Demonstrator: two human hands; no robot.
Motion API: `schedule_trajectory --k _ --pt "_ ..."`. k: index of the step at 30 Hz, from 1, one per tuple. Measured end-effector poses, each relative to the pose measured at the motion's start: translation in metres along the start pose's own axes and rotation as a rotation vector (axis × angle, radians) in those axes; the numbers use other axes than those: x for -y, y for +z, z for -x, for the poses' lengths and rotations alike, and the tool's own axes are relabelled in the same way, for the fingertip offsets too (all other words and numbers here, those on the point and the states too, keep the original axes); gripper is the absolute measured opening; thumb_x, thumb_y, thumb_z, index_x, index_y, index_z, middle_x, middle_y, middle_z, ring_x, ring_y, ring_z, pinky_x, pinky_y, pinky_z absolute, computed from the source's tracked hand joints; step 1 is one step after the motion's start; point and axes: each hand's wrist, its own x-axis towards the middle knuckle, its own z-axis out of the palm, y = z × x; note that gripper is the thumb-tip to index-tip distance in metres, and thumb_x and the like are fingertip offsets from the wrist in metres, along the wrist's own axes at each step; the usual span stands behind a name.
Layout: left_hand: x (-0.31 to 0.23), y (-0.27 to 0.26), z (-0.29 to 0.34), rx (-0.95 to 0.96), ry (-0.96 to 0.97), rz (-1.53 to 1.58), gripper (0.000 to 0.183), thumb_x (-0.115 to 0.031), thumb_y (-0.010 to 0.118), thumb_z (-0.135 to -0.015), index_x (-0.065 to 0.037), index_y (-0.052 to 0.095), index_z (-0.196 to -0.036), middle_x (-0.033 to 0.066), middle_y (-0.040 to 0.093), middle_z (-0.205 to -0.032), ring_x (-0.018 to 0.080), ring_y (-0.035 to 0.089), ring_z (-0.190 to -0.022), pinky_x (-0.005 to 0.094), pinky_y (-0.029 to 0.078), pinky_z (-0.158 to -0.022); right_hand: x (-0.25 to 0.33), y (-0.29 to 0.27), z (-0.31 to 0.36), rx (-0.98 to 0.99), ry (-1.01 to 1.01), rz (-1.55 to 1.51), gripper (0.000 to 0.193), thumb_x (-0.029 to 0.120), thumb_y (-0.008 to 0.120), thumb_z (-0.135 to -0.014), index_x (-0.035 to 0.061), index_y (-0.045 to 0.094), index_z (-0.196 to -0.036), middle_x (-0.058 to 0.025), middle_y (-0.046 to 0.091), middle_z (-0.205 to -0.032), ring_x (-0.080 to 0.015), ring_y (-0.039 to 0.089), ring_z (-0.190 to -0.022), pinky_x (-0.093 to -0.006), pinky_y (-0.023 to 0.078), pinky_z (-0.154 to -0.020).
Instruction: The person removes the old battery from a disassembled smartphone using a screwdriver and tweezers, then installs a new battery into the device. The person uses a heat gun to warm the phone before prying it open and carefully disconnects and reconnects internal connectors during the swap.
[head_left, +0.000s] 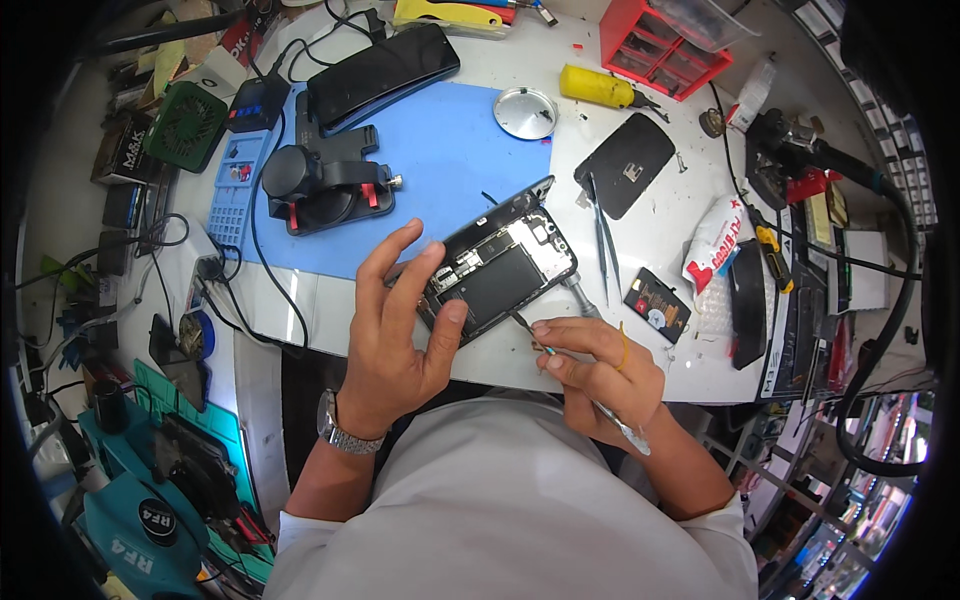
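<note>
An opened smartphone (pixel 505 285), its dark battery and circuit board exposed, lies tilted at the bench's front edge. A black panel (pixel 480 225) stands along its far side. My left hand (pixel 395 330) grips the phone's left end, thumb and forefinger on it and the other fingers spread. In my right hand (pixel 605 380) is a slim metal pry tool (pixel 620 430), pinched between thumb and fingers. Its tip meets the phone's near edge; whether it is wedged in, I cannot tell. Beside the phone's right end, a grey cylindrical tool (pixel 580 298) is partly hidden.
On the right lie tweezers (pixel 604 235), a black back cover (pixel 628 160), a loose black flat part (pixel 658 305) and a red-and-white packet (pixel 714 240). A blue mat (pixel 430 150) bears a black clamp holder (pixel 325 185) and a round metal dish (pixel 525 113). Cables run at left.
</note>
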Motion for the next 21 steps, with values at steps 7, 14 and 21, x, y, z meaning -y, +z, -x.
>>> schedule_trajectory --k 7,14,21 --pt "0.004 0.003 0.001 -0.013 -0.011 0.089 0.033 0.011 0.065 -0.1 -0.004 0.077 -0.126 0.0337 0.051 -0.162 0.0388 0.08 -0.119 0.0416 0.068 -0.096 0.009 -0.003 -0.011 -0.026 0.017 0.005 0.034 -0.025 0.077 -0.079 -0.0008 0.069 -0.102 -0.022 0.079 -0.118 -0.0385 0.084 -0.105 -0.0396 0.07 -0.083" --pt "-0.013 -0.006 -0.008 0.125 -0.071 0.024 0.044 -0.016 0.087 -0.089 -0.005 0.081 -0.131 0.0284 0.051 -0.165 0.0371 0.073 -0.123 0.0467 0.061 -0.103 0.012 -0.005 -0.015 -0.037 0.036 0.035 0.038 -0.024 0.078 -0.076 0.0008 0.075 -0.104 -0.0202 0.08 -0.118 -0.0339 0.084 -0.102 -0.0368 0.068 -0.081" --pt "-0.018 -0.012 -0.016 0.256 0.009 -0.181 0.069 -0.025 0.1 -0.073 -0.004 0.08 -0.136 0.0252 0.051 -0.165 0.0323 0.07 -0.122 0.0462 0.053 -0.111 0.022 -0.011 -0.018 -0.023 0.137 0.087 0.038 -0.02 0.082 -0.075 0.0044 0.083 -0.104 -0.0135 0.077 -0.109 -0.0253 0.078 -0.084 -0.0312 0.061 -0.071"
